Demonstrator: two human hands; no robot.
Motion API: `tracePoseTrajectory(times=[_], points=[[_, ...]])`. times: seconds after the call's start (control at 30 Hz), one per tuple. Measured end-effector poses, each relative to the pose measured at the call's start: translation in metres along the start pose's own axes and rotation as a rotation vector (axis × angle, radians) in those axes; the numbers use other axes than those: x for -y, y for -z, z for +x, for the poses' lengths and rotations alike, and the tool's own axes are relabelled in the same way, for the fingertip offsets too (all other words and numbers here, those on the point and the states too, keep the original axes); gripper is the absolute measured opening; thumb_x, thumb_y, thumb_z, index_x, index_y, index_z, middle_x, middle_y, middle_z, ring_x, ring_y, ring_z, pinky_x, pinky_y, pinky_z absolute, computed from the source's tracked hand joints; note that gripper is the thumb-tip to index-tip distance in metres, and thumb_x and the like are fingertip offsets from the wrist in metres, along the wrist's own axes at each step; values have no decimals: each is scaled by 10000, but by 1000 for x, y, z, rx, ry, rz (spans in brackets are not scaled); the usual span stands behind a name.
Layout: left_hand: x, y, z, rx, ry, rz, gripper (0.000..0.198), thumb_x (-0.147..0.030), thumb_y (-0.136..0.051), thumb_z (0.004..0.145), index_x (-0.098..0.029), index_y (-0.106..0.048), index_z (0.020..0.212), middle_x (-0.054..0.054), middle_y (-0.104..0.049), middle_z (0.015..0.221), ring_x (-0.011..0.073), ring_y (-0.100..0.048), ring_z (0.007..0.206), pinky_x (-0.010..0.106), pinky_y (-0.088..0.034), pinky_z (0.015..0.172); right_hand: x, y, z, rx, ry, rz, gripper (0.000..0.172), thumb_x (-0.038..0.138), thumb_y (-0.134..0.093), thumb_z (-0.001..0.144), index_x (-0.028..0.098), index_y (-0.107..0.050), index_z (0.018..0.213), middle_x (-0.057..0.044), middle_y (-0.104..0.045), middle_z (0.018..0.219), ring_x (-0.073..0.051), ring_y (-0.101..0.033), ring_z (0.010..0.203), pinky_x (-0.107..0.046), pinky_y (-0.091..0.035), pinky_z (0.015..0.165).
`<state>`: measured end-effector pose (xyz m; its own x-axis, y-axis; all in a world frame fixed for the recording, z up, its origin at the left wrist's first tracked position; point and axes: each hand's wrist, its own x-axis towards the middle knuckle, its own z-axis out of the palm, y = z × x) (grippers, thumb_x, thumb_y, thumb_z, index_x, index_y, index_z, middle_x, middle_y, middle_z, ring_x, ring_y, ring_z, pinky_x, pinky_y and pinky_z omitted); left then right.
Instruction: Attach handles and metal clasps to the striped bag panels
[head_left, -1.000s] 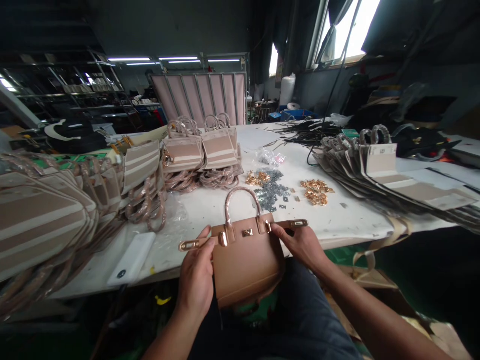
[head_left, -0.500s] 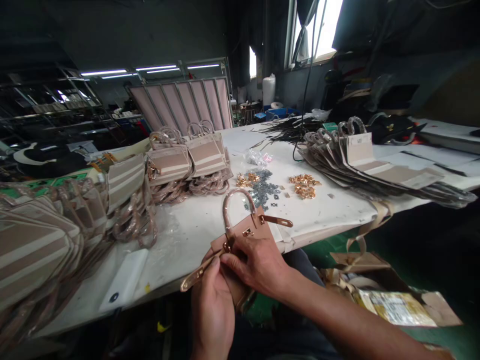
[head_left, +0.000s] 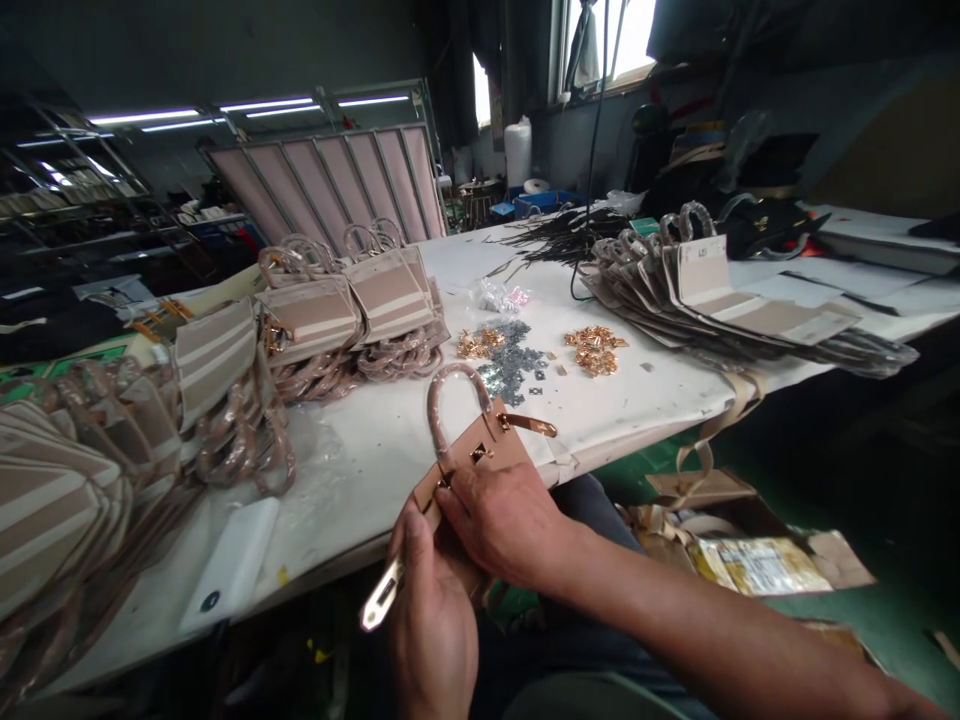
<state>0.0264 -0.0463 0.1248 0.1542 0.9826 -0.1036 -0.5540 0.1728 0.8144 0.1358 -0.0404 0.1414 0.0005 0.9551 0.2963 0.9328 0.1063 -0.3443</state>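
A tan handbag panel [head_left: 511,447] with a wrapped loop handle [head_left: 457,375] leans over the table's front edge. My left hand [head_left: 431,610] is closed around its lower left side, thumb pressed along the edge. A strap with a gold metal end [head_left: 382,596] sticks out to the left of that hand. My right hand [head_left: 502,520] lies across the front, fingers bent and pressed at the base of the handle; its fingertips are partly hidden. A gold turn-lock [head_left: 481,453] shows above the knuckles. Another strap [head_left: 531,425] with a gold tip points right from the upper corner.
Beyond the bag lie gold hardware pieces [head_left: 595,350] and grey metal plates [head_left: 512,365]. Stacked bag panels with wrapped handles [head_left: 311,310] line the left; more panels [head_left: 697,290] stand right. A white block [head_left: 231,565] lies front left. An opened carton [head_left: 750,540] sits on the floor.
The view has shifted slightly, so the scene sits further left. The left strap has swung down, its gold end now facing up. Both hands keep their hold on the bag.
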Motion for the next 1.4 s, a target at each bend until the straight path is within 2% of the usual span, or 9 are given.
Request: tracePoseTrajectory(times=[0.23, 0.5, 0.8, 0.87, 0.97, 1.03, 1.13, 1.23, 1.4], points=[[4, -3, -2, -96, -68, 17, 457, -509, -620, 1022, -242, -650, 1392, 104, -691, 1429, 292, -581, 1415, 420, -450, 1210, 3, -6, -4, -64, -33, 189, 410, 399, -404, 1119, 192, -624, 842, -58, -731, 789, -166, -622, 666, -327, -286, 621], [7, -2, 1, -87, -87, 57, 429, -508, -619, 1021, -229, -686, 1339, 100, -741, 1336, 275, -673, 1295, 404, -483, 1174, -1, -9, -4, -139, -55, 451, 411, 395, -434, 1091, 196, -553, 753, -26, -651, 747, -143, -542, 669, -304, -315, 655], [-4, 3, 8, 39, -36, 12, 511, -553, -531, 1033, -202, -688, 1369, 144, -665, 1450, 338, -528, 1456, 507, -416, 1240, -8, -20, -14, -99, -113, 771, 343, 467, -591, 1038, 195, -643, 836, 10, -650, 746, -118, -569, 657, -243, -402, 633], [-7, 5, 7, 67, -10, -7, 558, -584, -498, 1036, -206, -656, 1414, 155, -648, 1469, 361, -545, 1436, 556, -418, 1232, -7, -22, -21, -164, -76, 769, 272, 458, -659, 993, 196, -702, 1053, 1, -682, 808, -129, -598, 677, -246, -440, 643], [-8, 5, -2, 52, -63, -1, 549, -559, -512, 1032, -221, -621, 1451, 133, -579, 1558, 356, -484, 1490, 547, -358, 1273, -2, -22, -31, -266, 65, 622, 471, 367, -686, 953, 220, -618, 1396, -53, -729, 1045, -171, -669, 820, -282, -494, 721], [-6, 4, -11, 7, -101, 28, 551, -525, -580, 1002, -238, -594, 1472, 108, -516, 1622, 351, -410, 1542, 531, -320, 1297, 3, -19, -35, -293, 90, 514, 554, 351, -678, 947, 247, -564, 1479, -77, -723, 1163, -191, -697, 882, -298, -506, 728], [0, 3, -27, -15, -97, 110, 690, -487, -697, 928, -303, -483, 1557, 80, -439, 1681, 360, -358, 1572, 544, -331, 1290, 7, -11, -39, -334, 46, 445, 565, 359, -689, 927, 263, -582, 1473, -75, -724, 1192, -188, -718, 867, -289, -510, 691], [3, -1, -38, 55, -137, 204, 883, -486, -783, 852, -305, -390, 1621, 107, -412, 1693, 389, -355, 1570, 534, -366, 1273, 6, 0, -42, -398, 42, 406, 523, 383, -719, 902, 264, -656, 1407, -72, -739, 1154, -189, -725, 852, -286, -513, 684], [-3, -17, -45, 158, -204, 224, 1108, -540, -916, 683, -234, -414, 1622, 180, -474, 1636, 464, -358, 1552, 552, -412, 1239, -2, 27, -41, -468, 151, 494, 442, 339, -720, 910, 222, -727, 1336, -83, -755, 1067, -165, -709, 784, -262, -524, 658]])
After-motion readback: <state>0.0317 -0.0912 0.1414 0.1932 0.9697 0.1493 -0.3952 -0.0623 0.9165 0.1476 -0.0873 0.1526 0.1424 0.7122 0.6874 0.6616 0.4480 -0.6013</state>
